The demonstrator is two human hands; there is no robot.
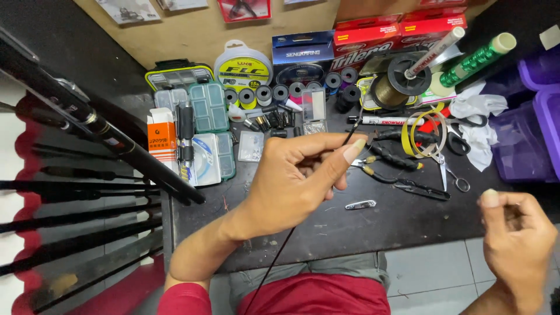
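Black rod tip (350, 137) pinched in left hand (297, 181), pliers (392, 157), scissors (449, 170) beyond

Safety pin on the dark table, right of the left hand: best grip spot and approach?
Pinch the safety pin across its long sides at the middle, coming straight down from above. It lies flat and nearly level on the dark table, left-right, closed as far as shows, with bare surface around it. The right hand is nearer; the left hand holds a thin rod.
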